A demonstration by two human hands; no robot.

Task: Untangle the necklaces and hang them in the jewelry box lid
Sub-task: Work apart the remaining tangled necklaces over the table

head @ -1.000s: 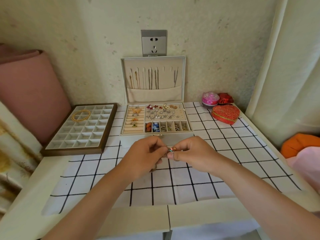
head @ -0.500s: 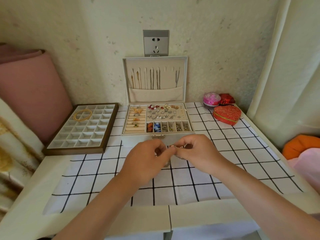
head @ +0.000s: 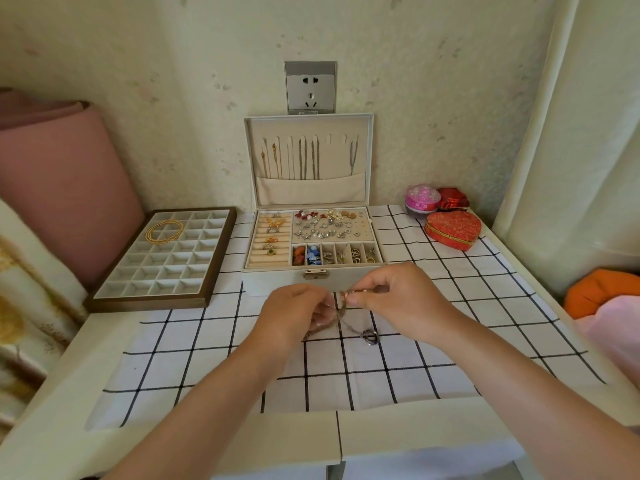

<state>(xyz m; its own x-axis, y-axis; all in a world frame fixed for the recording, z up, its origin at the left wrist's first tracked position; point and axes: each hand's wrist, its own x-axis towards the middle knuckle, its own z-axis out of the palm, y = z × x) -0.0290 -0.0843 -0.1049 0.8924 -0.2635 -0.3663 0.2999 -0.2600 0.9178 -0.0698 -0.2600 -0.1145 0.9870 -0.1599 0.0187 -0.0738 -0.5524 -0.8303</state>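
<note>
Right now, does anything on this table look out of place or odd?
A gold coil lies across several cells of the tray, not inside one. The necklace pinched by the left hand and right hand hangs twisted. Nothing looks spilled or damaged.

A home, probably a bedroom, is suggested: a jewelry box point(head: 273, 277) is set on a cloth-covered worktop point(head: 52, 427), a socket point(head: 310, 87) is mounted on wallpaper point(head: 138, 64) above it, a curtain point(head: 571, 150) is hung to its right, and a pink roll point(head: 62, 185) is propped to its left.
</note>
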